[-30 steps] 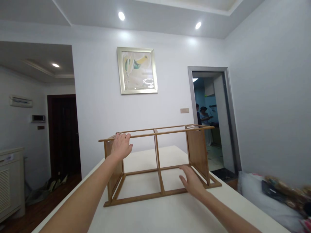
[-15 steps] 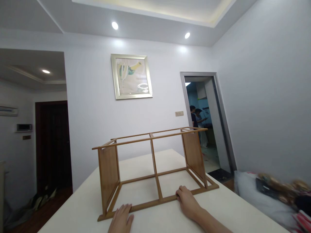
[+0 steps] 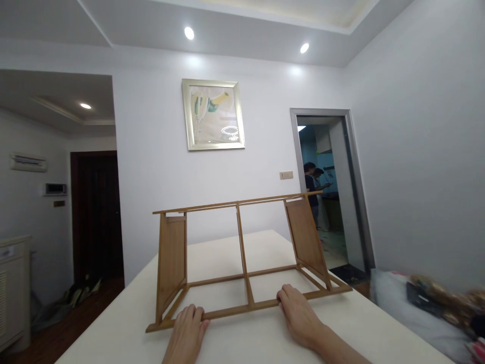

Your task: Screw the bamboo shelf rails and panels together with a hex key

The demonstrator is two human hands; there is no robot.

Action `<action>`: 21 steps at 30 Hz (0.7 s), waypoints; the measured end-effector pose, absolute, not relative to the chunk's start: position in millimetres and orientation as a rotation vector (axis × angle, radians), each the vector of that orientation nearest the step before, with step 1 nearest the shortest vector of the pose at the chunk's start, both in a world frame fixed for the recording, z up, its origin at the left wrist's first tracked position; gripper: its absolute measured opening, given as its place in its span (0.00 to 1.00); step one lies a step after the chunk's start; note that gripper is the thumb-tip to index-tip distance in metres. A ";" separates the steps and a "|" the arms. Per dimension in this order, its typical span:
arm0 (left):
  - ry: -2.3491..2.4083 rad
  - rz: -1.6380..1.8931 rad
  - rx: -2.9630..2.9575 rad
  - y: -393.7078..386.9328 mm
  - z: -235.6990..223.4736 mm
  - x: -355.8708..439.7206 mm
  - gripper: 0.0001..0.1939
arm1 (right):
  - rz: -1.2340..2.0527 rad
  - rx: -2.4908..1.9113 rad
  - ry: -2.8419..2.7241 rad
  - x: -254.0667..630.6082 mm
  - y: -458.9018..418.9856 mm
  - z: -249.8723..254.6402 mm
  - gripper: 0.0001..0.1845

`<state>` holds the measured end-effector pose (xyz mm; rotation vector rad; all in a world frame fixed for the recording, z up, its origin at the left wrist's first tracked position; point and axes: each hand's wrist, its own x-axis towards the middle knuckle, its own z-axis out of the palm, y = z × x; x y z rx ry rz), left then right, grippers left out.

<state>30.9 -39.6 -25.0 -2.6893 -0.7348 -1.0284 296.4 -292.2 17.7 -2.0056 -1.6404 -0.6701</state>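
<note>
A wooden rack frame [image 3: 245, 263], with solid panels at both ends and a thin post in the middle, is on the white table [image 3: 242, 344]. My left hand [image 3: 187, 328] is closed around the left part of its near bottom rail, fingers over the top and thumb on the near side. Right of the middle post, my right hand [image 3: 297, 311] grips the same rail with its fingers curled over; the thumb is hidden. The near side of the frame looks slightly raised, so the upper rails nearly line up.
Behind the table is a white wall with a framed picture [image 3: 214, 115]. A doorway [image 3: 322, 192] at the right shows two people in another room. Bagged items [image 3: 420, 308] lie right of the table. A pale cabinet [image 3: 14, 293] stands at far left.
The near side of the wooden rack frame has come up and tilted away from me, with both hands rising on the rail. My left hand has closed around it. The view has shifted slightly left.
</note>
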 end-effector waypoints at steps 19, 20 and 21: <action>-0.379 -1.191 -2.190 -85.8 73.8 4.3 0.20 | -1.520 -1.679 -1.592 296.3 -329.8 94.2 0.18; -0.381 -1.193 -2.192 -88.8 79.6 2.5 0.19 | -1.549 -1.670 -1.586 294.4 -331.7 98.2 0.18; -0.386 -1.197 -2.195 -91.2 84.7 1.0 0.19 | -1.573 -1.665 -1.578 292.9 -333.1 101.3 0.18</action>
